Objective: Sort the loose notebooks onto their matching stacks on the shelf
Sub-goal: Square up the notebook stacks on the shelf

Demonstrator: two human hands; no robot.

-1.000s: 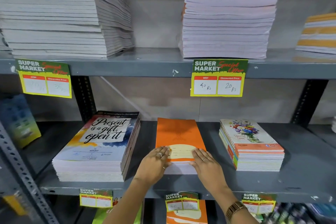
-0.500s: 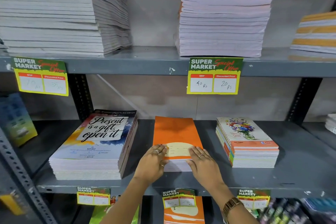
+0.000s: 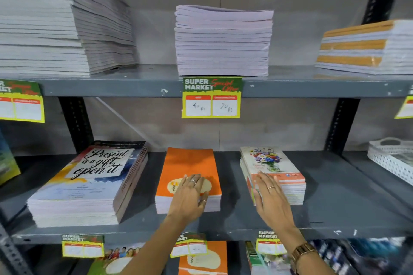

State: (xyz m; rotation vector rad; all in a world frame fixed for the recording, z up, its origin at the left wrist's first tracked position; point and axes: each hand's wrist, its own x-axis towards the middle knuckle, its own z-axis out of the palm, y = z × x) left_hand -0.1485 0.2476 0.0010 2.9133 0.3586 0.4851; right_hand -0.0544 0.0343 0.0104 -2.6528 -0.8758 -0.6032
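Three notebook stacks stand on the grey middle shelf (image 3: pixel 335 207). The orange-covered stack (image 3: pixel 190 163) is in the middle, and my left hand (image 3: pixel 190 196) lies flat on its front end, fingers spread. To its right is the flower-cover stack (image 3: pixel 268 161). My right hand (image 3: pixel 272 201) rests flat against that stack's front left corner, fingers together, gripping nothing. At the left sits the larger "Present is a gift, open it" stack (image 3: pixel 89 183). Neither hand holds a loose notebook.
The upper shelf (image 3: pixel 134 89) carries a tall pale stack at left (image 3: pixel 55 29), a lilac stack (image 3: pixel 223 42) in the middle and an orange-striped stack (image 3: pixel 366 47) at right. A white perforated tray (image 3: pixel 391 158) sits at the far right. Price tags (image 3: pixel 211 98) hang from the shelf edges.
My right hand left the orange stack and moved right onto the flower-cover stack. My left hand stayed on the orange stack. The camera moved closer and tilted up.
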